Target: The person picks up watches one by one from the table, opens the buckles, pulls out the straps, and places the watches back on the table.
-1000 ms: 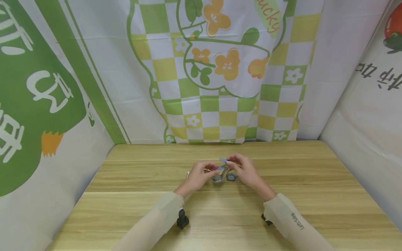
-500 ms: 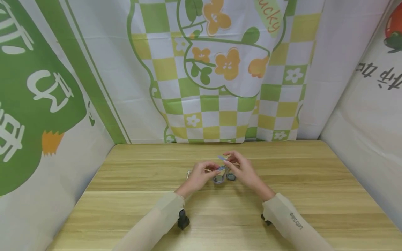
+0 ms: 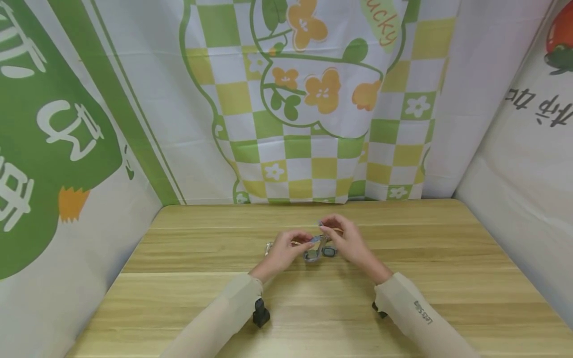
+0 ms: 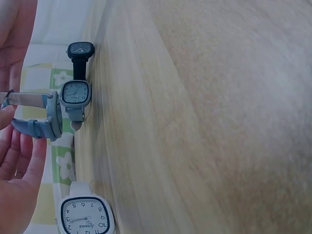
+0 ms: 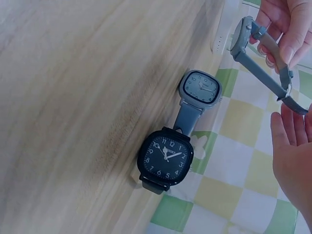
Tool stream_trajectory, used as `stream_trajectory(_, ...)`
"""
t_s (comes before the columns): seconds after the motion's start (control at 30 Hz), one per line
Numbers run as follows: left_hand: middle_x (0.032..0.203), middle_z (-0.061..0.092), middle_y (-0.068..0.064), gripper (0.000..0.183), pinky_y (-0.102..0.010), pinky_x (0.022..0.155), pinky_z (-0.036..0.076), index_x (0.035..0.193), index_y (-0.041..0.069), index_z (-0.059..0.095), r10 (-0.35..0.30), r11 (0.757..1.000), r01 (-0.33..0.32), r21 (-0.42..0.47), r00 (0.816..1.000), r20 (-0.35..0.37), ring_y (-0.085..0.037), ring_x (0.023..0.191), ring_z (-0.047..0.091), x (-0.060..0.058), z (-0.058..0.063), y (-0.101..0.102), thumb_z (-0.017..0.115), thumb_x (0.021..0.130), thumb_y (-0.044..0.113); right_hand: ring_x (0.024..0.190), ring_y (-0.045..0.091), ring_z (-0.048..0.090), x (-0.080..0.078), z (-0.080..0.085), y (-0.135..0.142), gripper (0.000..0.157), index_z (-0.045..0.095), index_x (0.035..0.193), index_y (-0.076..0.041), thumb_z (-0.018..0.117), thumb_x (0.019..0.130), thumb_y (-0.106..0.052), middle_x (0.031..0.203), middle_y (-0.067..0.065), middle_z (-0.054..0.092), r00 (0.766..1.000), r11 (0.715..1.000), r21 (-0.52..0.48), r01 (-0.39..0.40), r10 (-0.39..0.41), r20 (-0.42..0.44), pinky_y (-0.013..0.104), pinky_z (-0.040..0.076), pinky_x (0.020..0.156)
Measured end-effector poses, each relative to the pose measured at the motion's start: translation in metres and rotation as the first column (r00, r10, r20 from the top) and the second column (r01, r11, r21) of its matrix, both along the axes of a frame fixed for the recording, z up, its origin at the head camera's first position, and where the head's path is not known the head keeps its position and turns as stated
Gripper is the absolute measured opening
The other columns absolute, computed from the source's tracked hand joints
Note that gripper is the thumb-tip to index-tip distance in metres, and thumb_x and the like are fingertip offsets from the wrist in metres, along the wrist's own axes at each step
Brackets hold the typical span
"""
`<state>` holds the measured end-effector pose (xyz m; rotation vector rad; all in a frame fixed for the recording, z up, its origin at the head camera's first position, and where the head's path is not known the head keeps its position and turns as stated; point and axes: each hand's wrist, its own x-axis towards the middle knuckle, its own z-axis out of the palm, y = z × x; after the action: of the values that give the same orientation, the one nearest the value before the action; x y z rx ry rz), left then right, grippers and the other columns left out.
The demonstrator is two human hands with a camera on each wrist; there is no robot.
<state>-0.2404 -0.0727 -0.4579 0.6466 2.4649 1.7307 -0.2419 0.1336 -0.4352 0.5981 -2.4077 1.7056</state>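
Observation:
A blue-grey wristwatch (image 3: pixel 312 255) is held between both hands over the table, its case hanging low and its strap curving upward. My left hand (image 3: pixel 285 250) pinches the strap between thumb and fingers; in the right wrist view those fingers (image 5: pixel 292 46) grip it close to the case. Thumb and index finger of my right hand (image 3: pixel 351 242) pinch the free strap end, close to the buckle (image 5: pixel 287 90). A second grey watch (image 5: pixel 200 89) lies just beyond the held one, and beside it is a black watch (image 5: pixel 165 157), which the right hand hides in the head view.
A white watch (image 4: pixel 86 214) lies to the left, mostly behind the left hand in the head view. The wooden table (image 3: pixel 215 308) meets a checkered cloth (image 3: pixel 300 149) at its back edge. Black wrist cameras (image 3: pixel 261 313) hang under the sleeves.
My right hand has lifted slightly, and less of the blue strap end sticks out from its fingertips. The held watch's case has turned a little. The left hand has barely moved.

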Motion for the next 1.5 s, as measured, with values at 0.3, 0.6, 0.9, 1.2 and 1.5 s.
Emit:
stream_trajectory(0.3, 0.109, 0.076, -0.016, 0.016, -0.035, 0.090, 0.061, 0.111, -0.005, 0.074, 0.024, 1.000, -0.024, -0.009, 1.000, -0.004, -0.025, 0.101, 0.070, 0.001, 0.002, -0.001, 0.071, 0.101, 0.007, 0.101, 0.047, 0.071, -0.004, 0.001, 0.006, 0.030, 0.059, 0.132, 0.007, 0.062, 0.102, 0.008, 0.106, 0.026, 0.071, 0.993, 0.999, -0.001, -0.046, 0.046, -0.106, 0.047, 0.063, 0.091)
stream_trajectory(0.6, 0.106, 0.075, -0.014, 0.029, -0.030, 0.086, 0.060, 0.127, -0.004, 0.071, 0.011, 1.000, -0.012, -0.014, 1.000, -0.019, -0.020, 0.098, 0.069, 0.001, 0.000, -0.004, 0.072, 0.100, 0.007, 0.095, 0.033, 0.072, -0.003, 0.006, 0.013, 0.018, 0.066, 0.119, 0.009, 0.065, 0.101, 0.005, 0.101, 0.022, 0.070, 0.995, 1.000, 0.001, 0.011, -0.011, -0.099, 0.030, 0.062, 0.081)
stream_trajectory(0.9, 0.119, 0.076, -0.014, 0.025, -0.038, 0.092, 0.059, 0.127, 0.007, 0.075, -0.061, 0.996, 0.056, -0.066, 0.995, -0.073, -0.026, 0.105, 0.070, 0.001, 0.003, -0.006, 0.065, 0.105, 0.011, 0.091, 0.029, 0.074, -0.005, 0.008, 0.018, 0.016, 0.065, 0.114, 0.013, 0.067, 0.098, 0.010, 0.103, 0.027, 0.072, 0.991, 1.000, -0.008, 0.014, -0.015, -0.132, 0.020, 0.060, 0.082)
stream_trajectory(1.2, 0.111, 0.077, -0.008, 0.016, -0.028, 0.082, 0.059, 0.115, 0.007, 0.074, -0.048, 0.997, 0.046, -0.064, 0.998, -0.033, -0.016, 0.096, 0.070, 0.000, 0.006, 0.004, 0.073, 0.101, 0.014, 0.093, 0.032, 0.074, -0.003, 0.011, 0.019, 0.016, 0.064, 0.114, 0.014, 0.064, 0.100, 0.009, 0.105, 0.027, 0.071, 0.998, 1.000, -0.029, 0.009, -0.011, -0.061, 0.021, 0.061, 0.083)
stream_trajectory(1.5, 0.104, 0.076, -0.009, 0.015, -0.029, 0.083, 0.059, 0.112, 0.005, 0.073, -0.028, 0.998, 0.025, -0.063, 0.998, -0.055, -0.017, 0.092, 0.071, -0.003, 0.009, 0.010, 0.073, 0.102, 0.017, 0.090, 0.003, 0.070, -0.001, 0.011, 0.020, 0.014, 0.062, 0.114, 0.016, 0.062, 0.101, 0.010, 0.106, 0.030, 0.068, 0.999, 0.995, -0.098, -0.016, 0.012, -0.042, 0.027, 0.063, 0.085)
